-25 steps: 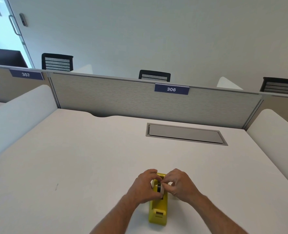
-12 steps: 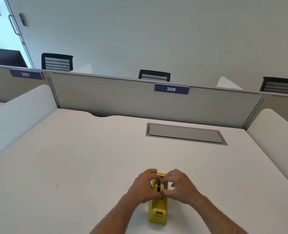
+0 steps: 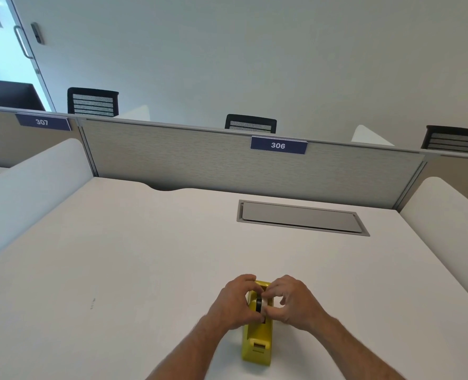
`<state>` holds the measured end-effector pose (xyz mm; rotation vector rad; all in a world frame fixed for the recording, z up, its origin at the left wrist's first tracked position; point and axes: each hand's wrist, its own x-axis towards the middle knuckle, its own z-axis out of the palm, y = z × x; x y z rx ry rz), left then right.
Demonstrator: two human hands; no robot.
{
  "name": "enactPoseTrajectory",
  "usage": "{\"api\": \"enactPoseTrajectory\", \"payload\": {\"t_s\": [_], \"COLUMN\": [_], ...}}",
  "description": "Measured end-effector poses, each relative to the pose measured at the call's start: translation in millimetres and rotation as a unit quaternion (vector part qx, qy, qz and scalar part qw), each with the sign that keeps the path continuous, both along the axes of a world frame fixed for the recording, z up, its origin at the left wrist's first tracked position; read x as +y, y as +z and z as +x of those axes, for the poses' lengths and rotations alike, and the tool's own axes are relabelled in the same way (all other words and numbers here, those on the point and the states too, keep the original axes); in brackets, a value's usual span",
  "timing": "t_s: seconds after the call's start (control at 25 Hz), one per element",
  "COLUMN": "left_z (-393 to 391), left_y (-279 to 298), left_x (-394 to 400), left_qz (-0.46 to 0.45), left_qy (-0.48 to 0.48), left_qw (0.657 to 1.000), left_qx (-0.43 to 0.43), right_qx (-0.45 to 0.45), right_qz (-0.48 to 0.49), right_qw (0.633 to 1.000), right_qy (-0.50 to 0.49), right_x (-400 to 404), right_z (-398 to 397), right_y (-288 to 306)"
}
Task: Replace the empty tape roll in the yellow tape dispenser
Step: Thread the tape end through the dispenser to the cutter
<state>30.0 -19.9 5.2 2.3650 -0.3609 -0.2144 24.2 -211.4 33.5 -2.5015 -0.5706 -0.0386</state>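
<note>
The yellow tape dispenser [image 3: 257, 341] stands on the white desk [image 3: 145, 270] near its front edge, cutter end toward me. My left hand [image 3: 234, 303] curls round the dispenser's left side at the roll cradle. My right hand [image 3: 287, 301] pinches a tape roll with a black hub [image 3: 259, 305] that sits in the cradle between both hands. The roll is mostly hidden by my fingers, so how much tape it carries cannot be told.
A grey cable hatch [image 3: 301, 218] is set flush into the desk at the back right. A grey partition with a blue "306" label [image 3: 278, 145] closes the far edge. White side dividers [image 3: 30, 193] flank the desk. Black chair backs rise behind the partition.
The roll has sunk lower into the cradle between my fingers. Less of its white rim shows than a second ago. Both hands stay at the dispenser with only small finger shifts.
</note>
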Motion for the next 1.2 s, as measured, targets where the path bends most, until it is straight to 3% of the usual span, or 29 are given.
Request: {"api": "enactPoseTrajectory", "payload": {"t_s": [0.4, 0.64, 1.2], "left_z": [1.1, 1.5, 0.8], "left_y": [1.3, -0.8, 1.7], "left_x": [-1.3, -2.0, -2.2], "left_qz": [0.013, 0.014, 0.009], "left_qy": [0.001, 0.004, 0.008], "left_qw": [1.0, 1.0, 1.0], "left_qx": [-0.006, -0.007, 0.006], "right_qx": [-0.044, -0.123, -0.089], "right_qz": [-0.053, -0.117, -0.086], "right_qw": [0.998, 0.984, 0.991], "right_qy": [0.012, 0.044, 0.043], "right_x": [0.9, 3.9, 1.7], "right_z": [-0.3, -7.1, -6.4], "right_y": [2.2, 4.2, 4.7]}}
